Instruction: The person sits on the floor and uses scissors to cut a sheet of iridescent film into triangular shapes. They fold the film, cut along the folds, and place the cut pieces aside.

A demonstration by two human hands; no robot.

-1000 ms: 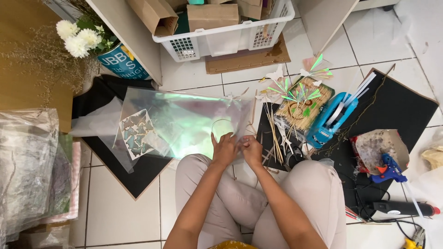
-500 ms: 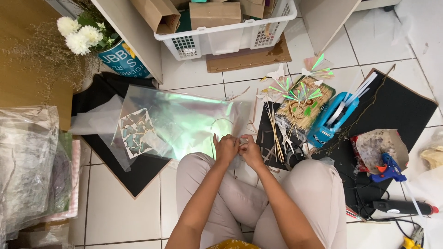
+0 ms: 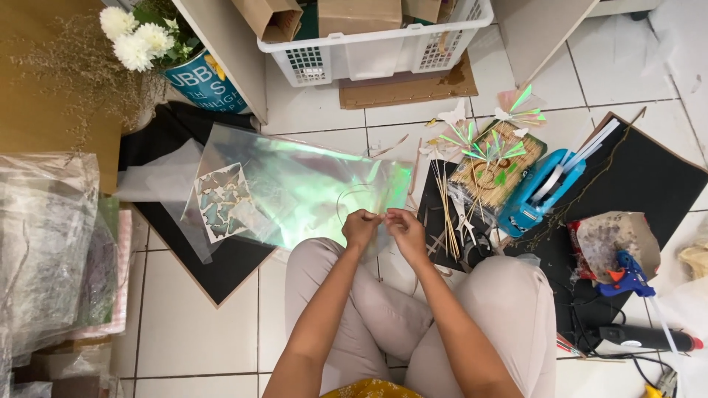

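I sit cross-legged on a white tiled floor. My left hand (image 3: 361, 226) and my right hand (image 3: 404, 228) meet in front of my knees, fingers pinched together on a thin wire (image 3: 344, 200) that loops up from them. Just beyond the hands lies a large iridescent transparent film sheet (image 3: 295, 184), shimmering green and pink. A printed sheet of butterfly shapes (image 3: 220, 200) rests on its left part. The small piece between my fingertips is too tiny to make out.
Wooden skewers (image 3: 445, 210), a woven block stuck with iridescent butterflies (image 3: 495, 158), a blue tape dispenser (image 3: 540, 193), a blue glue gun (image 3: 627, 271) and black boards (image 3: 649, 177) lie to the right. A white basket (image 3: 369, 44) stands ahead, flowers (image 3: 136, 37) far left, plastic bags (image 3: 44, 243) left.
My hands have stayed together at the same spot, fingers shifting slightly on the wire. The camera has tilted a little.
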